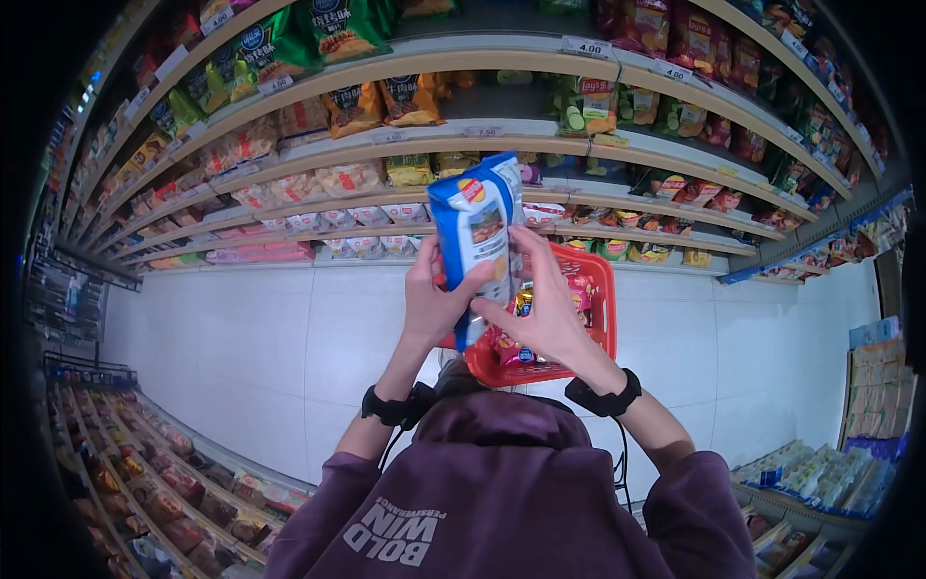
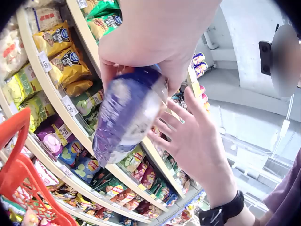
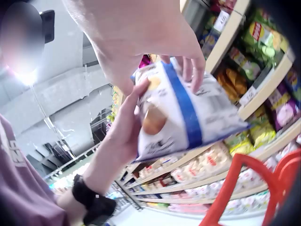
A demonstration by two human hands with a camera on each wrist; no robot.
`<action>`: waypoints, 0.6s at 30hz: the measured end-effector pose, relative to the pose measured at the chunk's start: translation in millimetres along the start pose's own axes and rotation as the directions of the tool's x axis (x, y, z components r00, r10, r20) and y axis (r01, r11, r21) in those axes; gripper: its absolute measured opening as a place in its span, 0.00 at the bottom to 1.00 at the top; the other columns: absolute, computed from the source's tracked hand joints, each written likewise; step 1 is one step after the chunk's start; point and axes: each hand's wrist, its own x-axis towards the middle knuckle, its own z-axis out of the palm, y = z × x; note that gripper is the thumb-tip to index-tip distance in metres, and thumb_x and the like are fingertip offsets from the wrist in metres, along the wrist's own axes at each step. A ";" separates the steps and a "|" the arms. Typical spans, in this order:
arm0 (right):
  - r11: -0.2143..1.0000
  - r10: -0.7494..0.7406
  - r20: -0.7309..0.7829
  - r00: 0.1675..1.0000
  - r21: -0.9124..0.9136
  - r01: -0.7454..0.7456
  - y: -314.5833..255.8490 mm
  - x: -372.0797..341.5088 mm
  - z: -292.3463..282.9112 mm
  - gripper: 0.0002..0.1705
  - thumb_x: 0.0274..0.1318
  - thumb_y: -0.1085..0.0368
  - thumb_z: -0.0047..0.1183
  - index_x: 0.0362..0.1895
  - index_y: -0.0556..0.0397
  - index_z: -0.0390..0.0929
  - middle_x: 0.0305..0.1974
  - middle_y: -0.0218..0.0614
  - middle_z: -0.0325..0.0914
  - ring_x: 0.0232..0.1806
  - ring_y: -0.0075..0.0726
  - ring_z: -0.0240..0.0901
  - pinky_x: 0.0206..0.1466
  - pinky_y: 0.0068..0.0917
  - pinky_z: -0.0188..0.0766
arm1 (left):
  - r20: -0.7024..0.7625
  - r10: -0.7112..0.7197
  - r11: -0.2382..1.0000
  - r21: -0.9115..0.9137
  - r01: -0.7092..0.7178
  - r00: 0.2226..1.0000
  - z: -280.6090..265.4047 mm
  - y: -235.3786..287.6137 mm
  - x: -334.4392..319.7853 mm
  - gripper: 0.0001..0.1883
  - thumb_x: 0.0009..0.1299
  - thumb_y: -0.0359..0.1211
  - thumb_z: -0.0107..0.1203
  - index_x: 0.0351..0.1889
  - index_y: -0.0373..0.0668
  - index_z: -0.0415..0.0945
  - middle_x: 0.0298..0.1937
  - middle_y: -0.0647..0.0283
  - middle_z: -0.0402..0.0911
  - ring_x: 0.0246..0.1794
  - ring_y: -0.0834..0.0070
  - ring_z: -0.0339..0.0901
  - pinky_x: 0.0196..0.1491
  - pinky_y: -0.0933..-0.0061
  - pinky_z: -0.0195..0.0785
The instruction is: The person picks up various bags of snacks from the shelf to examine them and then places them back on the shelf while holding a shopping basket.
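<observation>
A blue and white bag of Lay's chips (image 1: 485, 217) is held up in front of the body, tilted slightly. On its left side my left hand (image 1: 431, 301) grips it, thumb across the printed face and fingers at the edge behind. My right hand (image 1: 548, 311) holds the opposite side, its thumb over the lower front and its fingers along the right edge. In the left wrist view, the right hand (image 2: 195, 139) reaches to the bag with its fingers fairly straight. The right wrist view shows a white side of the bag (image 3: 186, 113) with a blue stripe.
Below the hands is a red shopping basket (image 1: 605, 323) with several snack packs in it. Curved-looking shelves (image 1: 347, 143) of bagged snacks with price tags stand in front. More shelving (image 1: 159, 454) lies behind at the left. White tiled floor (image 1: 227, 328) runs between.
</observation>
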 end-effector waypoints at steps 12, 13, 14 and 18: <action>0.419 0.460 0.208 0.863 0.806 -0.418 37.1 7.0 -16.4 0.40 0.44 0.70 0.66 0.61 0.57 0.58 0.53 0.41 0.73 0.53 0.35 0.73 0.54 0.33 0.74 | 0.055 0.019 0.999 -0.050 -0.016 0.998 1.6 7.7 -13.4 0.14 0.72 0.35 0.51 0.49 0.35 0.77 0.44 0.61 0.79 0.42 0.81 0.76 0.37 0.81 0.71; 0.355 0.459 0.237 0.856 0.835 -0.421 36.5 6.5 -18.2 0.39 0.44 0.71 0.65 0.61 0.57 0.59 0.53 0.41 0.73 0.53 0.36 0.73 0.54 0.33 0.74 | -0.033 0.000 1.000 -0.008 0.000 0.999 1.1 6.7 -13.3 0.13 0.71 0.34 0.54 0.48 0.35 0.76 0.43 0.61 0.79 0.42 0.81 0.76 0.38 0.81 0.71; 0.327 0.467 0.255 0.846 0.840 -0.434 36.2 5.8 -20.3 0.36 0.45 0.72 0.63 0.60 0.57 0.62 0.51 0.41 0.75 0.52 0.35 0.75 0.54 0.32 0.73 | -0.095 0.007 1.000 0.003 -0.006 0.995 0.6 3.9 -11.6 0.14 0.69 0.33 0.56 0.48 0.35 0.75 0.44 0.61 0.79 0.42 0.81 0.76 0.39 0.80 0.71; 0.186 0.475 0.339 0.812 0.863 -0.469 42.7 2.7 -20.8 0.30 0.47 0.69 0.60 0.57 0.58 0.66 0.50 0.39 0.76 0.50 0.34 0.75 0.54 0.30 0.72 | -0.034 -0.177 0.963 -0.215 0.165 0.984 -6.3 -4.1 -2.4 0.20 0.65 0.32 0.61 0.53 0.36 0.71 0.49 0.61 0.79 0.44 0.82 0.77 0.43 0.79 0.70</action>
